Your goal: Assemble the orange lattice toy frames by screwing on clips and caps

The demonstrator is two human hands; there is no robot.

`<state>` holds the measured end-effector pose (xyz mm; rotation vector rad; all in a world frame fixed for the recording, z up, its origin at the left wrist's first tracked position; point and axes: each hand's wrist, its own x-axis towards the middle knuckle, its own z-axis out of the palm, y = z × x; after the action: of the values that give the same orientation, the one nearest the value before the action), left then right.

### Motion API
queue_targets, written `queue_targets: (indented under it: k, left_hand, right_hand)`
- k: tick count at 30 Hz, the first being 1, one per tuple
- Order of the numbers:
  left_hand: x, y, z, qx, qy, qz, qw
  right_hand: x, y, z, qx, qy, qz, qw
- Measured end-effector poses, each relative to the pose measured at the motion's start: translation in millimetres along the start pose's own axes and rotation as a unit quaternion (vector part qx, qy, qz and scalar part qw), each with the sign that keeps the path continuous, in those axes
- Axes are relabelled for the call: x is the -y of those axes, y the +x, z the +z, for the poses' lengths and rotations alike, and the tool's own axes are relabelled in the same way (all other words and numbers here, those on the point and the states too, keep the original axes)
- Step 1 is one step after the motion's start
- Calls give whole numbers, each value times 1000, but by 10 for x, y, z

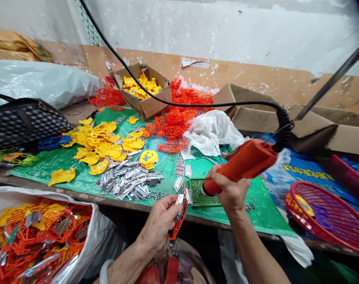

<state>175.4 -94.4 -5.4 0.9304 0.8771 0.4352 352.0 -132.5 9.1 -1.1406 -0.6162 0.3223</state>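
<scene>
My left hand (162, 221) pinches an orange plastic frame (178, 223) with a silvery metal plate on it, just in front of the table edge. In my right hand (234, 191) is an orange electric screwdriver (244, 161), its cord running from the back end. The dark nose of the tool points down and left over a green perforated tray (206, 203), whose small contents I cannot make out. Two silvery plates (178, 184) lie on the mat behind the tray. A heap of silvery plates (130, 181) lies left of my hands, beside a pile of yellow plastic pieces (101, 142).
A white sack (104, 228) of orange and yellow parts stands at lower left. Behind are a cardboard box (150, 108) of yellow pieces, orange frames (176, 118) and a white plastic bag (212, 130). A red basket (298, 227) sits at right. The black cord (203, 105) hangs across the view.
</scene>
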Motion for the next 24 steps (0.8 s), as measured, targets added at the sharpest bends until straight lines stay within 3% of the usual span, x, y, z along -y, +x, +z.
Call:
queue_targets:
  k: [13,24]
  left_hand:
    - [-2,40,-40,30,107,13,994]
    - [-187,129,-149,86,226,8,970]
  right_hand:
    - [-58,-42,33,6,-17,1,1000]
    - [-26,-65,76,18,-20,0,1000]
